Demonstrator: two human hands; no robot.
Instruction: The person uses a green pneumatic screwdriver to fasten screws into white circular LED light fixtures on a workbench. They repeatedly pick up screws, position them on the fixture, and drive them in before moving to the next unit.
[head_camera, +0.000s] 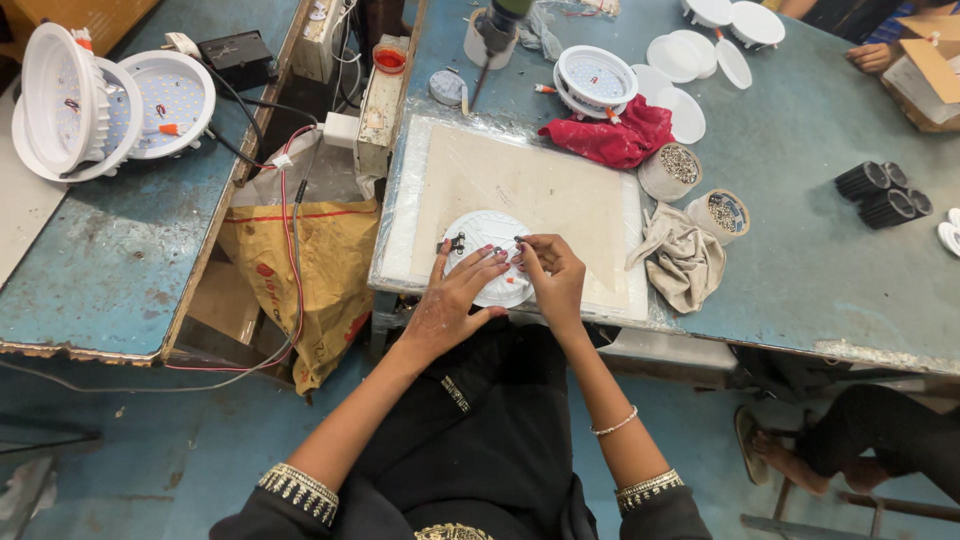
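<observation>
Head view: both hands (505, 285) pinch a white round lamp housing (487, 240), beige cloth (685, 262) and screw tubs (670, 170) just right.

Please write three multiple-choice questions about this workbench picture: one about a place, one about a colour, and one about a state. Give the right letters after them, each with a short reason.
1. Where does the white round lamp part lie?
A. on the pale work pad
B. on the floor
C. in the yellow sack

2. What colour is the cloth behind the pad?
A. green
B. red
C. black

3. What is the state of the two hands?
A. both on the lamp part
B. both in the lap
C. one holds the cloth

Answers: 1 A, it rests on the pale work pad at its near edge. 2 B, it is plainly red. 3 A, the left hand and the right hand both touch the part.
</observation>
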